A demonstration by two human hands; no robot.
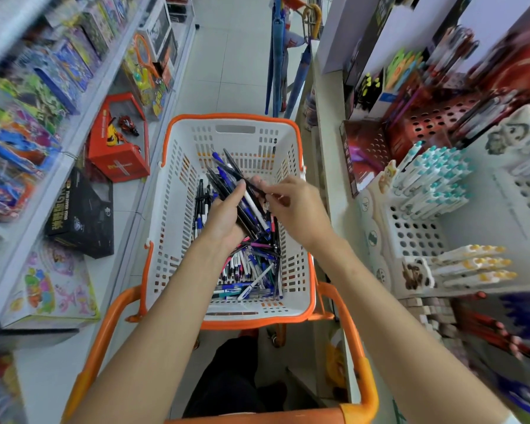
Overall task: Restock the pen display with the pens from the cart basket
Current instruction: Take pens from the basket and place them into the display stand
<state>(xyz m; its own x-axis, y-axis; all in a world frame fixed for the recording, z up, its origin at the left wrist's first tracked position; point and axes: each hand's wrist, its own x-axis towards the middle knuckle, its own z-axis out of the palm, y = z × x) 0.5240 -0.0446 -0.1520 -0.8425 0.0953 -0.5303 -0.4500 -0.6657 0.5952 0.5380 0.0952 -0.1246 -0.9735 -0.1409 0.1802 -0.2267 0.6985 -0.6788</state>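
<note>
**Now Sorting a Fistful of Pens Over the Basket**

Plainly the step in hand is gathering and sorting, not yet stocking. The left hand [224, 220] curls round a bundle of pens [245, 209], whose dark and blue barrels fan out toward eleven o'clock above the white basket [233, 116]. The right hand [294, 209], at three o'clock of the bundle, pinches one dark pen [237, 171] between thumb and fingertips. Whether it is adding that pen or drawing it out, I cannot tell. Below both hands, toward six o'clock, the loose pens [248, 270] lie heaped on the basket floor, apart from the fingers.

The pen display [410, 237], a white perforated rack, stands at three o'clock of the basket, well apart from both hands. It holds teal-capped pens [435, 179] above and yellow-capped pens [475, 264] below. The next move likely calls for swinging the bundle toward three o'clock, finding free holes, and feeding pens in singly. The left hand will need a firm hold so the bunch does not slip.
</note>
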